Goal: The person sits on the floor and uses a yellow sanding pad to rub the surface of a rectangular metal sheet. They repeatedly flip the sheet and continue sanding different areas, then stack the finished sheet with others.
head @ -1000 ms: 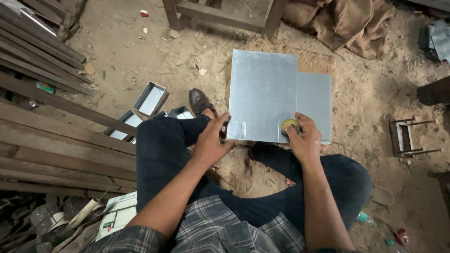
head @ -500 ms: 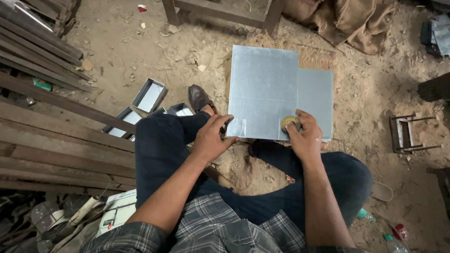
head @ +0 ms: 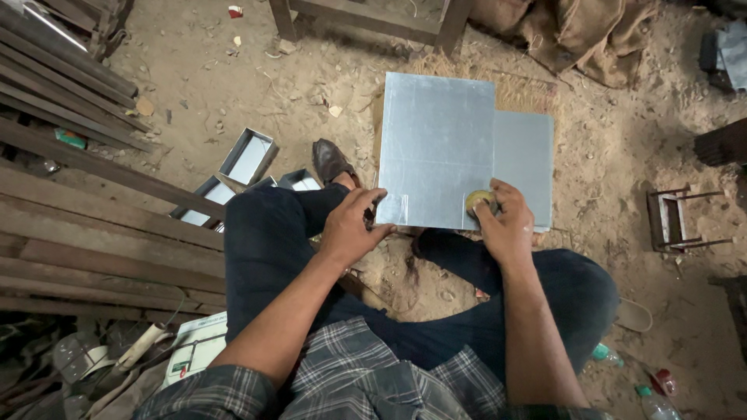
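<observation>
Two metal sheets (head: 436,148) (head: 525,163), four small metal trays (head: 249,155), one round yellowish tool (head: 480,201).

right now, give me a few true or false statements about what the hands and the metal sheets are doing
1. The left hand grips the near left corner of the top sheet. True.
2. The right hand is empty. False: it holds a small round yellowish object against the sheet's near edge.
3. A second sheet lies under the top one, showing on its right side. True.
4. The sheets rest on a wooden table. False: they lie on the sandy ground in front of the seated person.
5. Small open metal boxes lie left of the person's shoe. True.
</observation>
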